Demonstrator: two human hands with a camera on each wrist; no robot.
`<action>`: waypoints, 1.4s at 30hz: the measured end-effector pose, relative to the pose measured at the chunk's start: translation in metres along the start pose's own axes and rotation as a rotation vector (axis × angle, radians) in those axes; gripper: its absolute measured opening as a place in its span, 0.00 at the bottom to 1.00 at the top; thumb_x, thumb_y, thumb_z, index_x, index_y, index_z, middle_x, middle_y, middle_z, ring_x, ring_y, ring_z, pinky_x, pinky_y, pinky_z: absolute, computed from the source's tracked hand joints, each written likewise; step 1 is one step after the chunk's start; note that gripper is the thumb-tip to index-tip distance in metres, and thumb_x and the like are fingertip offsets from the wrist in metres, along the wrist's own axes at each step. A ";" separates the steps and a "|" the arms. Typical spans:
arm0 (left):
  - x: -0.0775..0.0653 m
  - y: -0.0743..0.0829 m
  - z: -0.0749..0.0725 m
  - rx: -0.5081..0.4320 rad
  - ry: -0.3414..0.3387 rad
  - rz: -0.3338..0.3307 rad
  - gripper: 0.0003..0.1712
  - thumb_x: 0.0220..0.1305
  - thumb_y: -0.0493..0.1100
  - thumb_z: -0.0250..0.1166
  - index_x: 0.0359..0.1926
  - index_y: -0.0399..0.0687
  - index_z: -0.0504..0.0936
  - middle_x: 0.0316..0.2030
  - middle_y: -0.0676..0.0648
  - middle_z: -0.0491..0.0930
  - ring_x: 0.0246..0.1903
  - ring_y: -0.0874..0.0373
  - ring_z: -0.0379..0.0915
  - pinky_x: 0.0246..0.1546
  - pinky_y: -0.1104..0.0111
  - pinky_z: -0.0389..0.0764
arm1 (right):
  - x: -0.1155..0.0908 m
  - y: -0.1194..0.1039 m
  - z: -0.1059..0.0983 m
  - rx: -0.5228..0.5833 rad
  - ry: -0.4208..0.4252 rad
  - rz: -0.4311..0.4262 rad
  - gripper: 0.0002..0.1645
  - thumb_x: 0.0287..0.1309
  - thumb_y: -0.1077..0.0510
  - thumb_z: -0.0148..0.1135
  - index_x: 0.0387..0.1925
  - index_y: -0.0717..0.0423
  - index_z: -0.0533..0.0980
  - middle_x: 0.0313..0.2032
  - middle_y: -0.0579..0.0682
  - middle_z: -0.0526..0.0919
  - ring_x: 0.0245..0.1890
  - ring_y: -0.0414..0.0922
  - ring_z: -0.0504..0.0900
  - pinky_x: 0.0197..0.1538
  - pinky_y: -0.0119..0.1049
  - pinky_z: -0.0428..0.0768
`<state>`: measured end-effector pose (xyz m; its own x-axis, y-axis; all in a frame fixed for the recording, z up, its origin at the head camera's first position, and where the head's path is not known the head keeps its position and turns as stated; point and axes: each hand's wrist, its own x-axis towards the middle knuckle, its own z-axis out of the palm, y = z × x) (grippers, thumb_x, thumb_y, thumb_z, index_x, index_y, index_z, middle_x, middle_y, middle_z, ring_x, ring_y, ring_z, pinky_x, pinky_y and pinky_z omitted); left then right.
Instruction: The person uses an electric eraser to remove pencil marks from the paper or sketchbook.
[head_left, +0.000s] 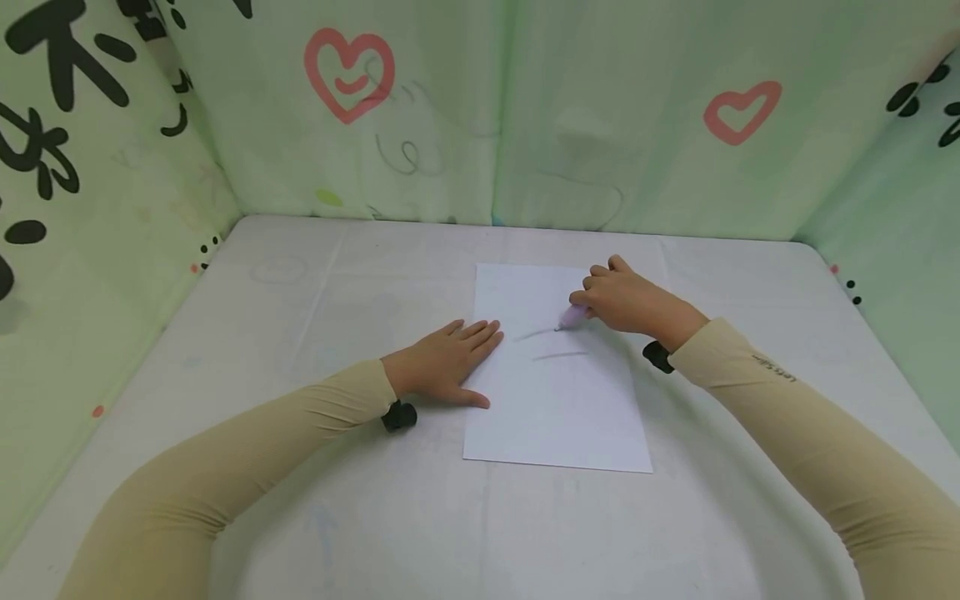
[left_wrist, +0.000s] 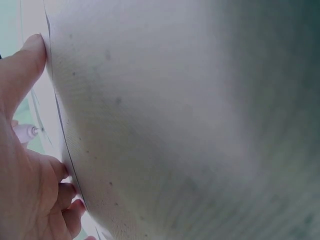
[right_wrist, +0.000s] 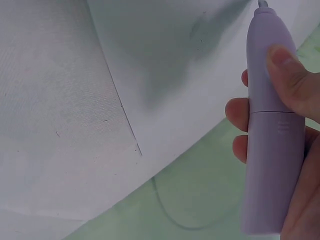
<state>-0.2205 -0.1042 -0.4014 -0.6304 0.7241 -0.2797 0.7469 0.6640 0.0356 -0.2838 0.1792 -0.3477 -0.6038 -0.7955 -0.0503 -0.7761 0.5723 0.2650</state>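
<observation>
A white sheet of paper [head_left: 555,417] lies on the table and bears two faint grey pencil strokes [head_left: 561,357]. My left hand [head_left: 442,362] rests flat across its left edge, fingers straight and thumb spread. My right hand [head_left: 630,302] grips a lavender electric eraser [right_wrist: 272,145], the thumb along one side and fingers curled round the other. Its small grey tip [head_left: 557,329] points down at the right end of the upper stroke. From the left wrist view, the left thumb [left_wrist: 30,55] and fingertips lie at the paper's edge, with the eraser beyond them.
A whitish cloth covers the table [head_left: 360,517]. Pale green curtains [head_left: 450,125] with red hearts and dark markings hang behind it and along both sides. Dark wrist cameras [head_left: 399,416] sit under both beige sleeves [head_left: 277,433].
</observation>
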 end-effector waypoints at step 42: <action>0.000 0.002 -0.001 -0.006 -0.016 -0.011 0.56 0.60 0.74 0.48 0.74 0.42 0.39 0.75 0.44 0.38 0.74 0.51 0.36 0.73 0.54 0.44 | 0.001 0.000 0.004 -0.027 0.050 -0.016 0.07 0.51 0.60 0.67 0.34 0.54 0.79 0.25 0.51 0.78 0.29 0.47 0.68 0.39 0.42 0.61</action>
<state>-0.2193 -0.1032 -0.4003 -0.6353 0.7134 -0.2955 0.7384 0.6733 0.0381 -0.2850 0.1790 -0.3515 -0.5807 -0.8141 -0.0065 -0.7801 0.5540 0.2908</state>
